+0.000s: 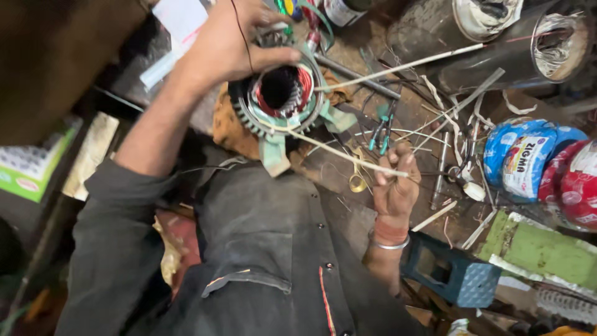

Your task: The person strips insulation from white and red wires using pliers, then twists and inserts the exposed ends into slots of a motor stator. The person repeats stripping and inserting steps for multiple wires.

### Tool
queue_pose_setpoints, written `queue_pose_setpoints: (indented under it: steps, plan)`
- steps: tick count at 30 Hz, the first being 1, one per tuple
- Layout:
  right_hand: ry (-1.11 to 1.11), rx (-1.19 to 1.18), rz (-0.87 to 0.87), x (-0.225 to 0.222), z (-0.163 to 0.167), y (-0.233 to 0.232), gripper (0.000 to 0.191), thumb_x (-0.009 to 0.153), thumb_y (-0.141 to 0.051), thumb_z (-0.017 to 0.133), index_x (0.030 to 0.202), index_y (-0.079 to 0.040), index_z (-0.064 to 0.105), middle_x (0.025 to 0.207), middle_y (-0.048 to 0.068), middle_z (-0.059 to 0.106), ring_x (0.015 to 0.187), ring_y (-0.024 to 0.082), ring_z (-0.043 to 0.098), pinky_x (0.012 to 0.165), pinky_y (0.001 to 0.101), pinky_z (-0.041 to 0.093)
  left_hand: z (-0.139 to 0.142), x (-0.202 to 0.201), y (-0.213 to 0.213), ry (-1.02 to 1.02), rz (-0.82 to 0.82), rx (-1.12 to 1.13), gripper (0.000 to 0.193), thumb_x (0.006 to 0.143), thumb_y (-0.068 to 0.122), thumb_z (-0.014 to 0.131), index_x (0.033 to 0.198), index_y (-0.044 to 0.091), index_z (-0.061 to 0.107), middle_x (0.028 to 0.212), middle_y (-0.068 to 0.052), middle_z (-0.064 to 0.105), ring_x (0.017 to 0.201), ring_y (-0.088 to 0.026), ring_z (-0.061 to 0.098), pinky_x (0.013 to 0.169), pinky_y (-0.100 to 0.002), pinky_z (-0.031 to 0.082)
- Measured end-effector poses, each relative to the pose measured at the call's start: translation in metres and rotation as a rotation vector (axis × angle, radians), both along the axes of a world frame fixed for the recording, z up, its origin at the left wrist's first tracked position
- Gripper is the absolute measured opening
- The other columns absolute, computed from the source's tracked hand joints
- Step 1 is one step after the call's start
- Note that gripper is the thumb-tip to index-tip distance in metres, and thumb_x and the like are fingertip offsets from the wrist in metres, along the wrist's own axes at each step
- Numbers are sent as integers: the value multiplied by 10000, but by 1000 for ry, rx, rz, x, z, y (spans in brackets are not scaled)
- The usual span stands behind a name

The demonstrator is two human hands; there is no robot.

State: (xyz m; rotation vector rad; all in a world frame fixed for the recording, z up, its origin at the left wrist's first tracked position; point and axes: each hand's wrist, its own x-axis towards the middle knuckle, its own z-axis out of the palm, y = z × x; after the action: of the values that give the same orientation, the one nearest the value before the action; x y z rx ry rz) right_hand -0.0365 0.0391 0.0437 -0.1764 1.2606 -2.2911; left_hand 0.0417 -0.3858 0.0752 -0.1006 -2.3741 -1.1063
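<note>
Head view: left hand [233,43] grips the stator [281,93], bore facing up; right hand's [395,186] fingers pinch a sleeve [342,152] slanting toward it.

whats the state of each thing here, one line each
left hand: gripping the rim of the motor stator
right hand: pinching the white sleeved lead
motor stator: held on edge, bore open, red windings exposed
white sleeved lead: pulled out from the stator to the right hand
metal cylinders: lying on their sides, open ends showing
pliers: lying on the bench, untouched
wire spools: wrapped, lying on the bench
</note>
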Motion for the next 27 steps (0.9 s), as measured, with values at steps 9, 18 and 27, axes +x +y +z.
queue_pose_setpoints:
  steps: [9,18,27]
  plan:
    - [-25,-286,-17,21,9,-58,329,1135,-273,622,1331,-13,659,924,8,548,770,106,504,682,254,448,29,-36,-17,-9,-83,328,189,996,123,721,1146,18,771,835,-117,756,681,-150,746,603,-302,562]
    - [465,164,-114,-4,64,-129,225,1102,-99,617,1281,30,661,1192,76,605,987,214,641,843,368,581,122,-85,-50,324,11,203,193,1050,36,796,878,-15,726,635,-31,555,555,-73,437,528,-275,297]
    - [573,13,-172,-77,152,-193,248,1156,-137,594,1321,43,639,1037,134,680,856,220,709,676,307,594,197,-99,-22,445,-250,343,350,1097,-7,797,828,-25,575,669,-34,502,595,-82,424,562,-256,314]
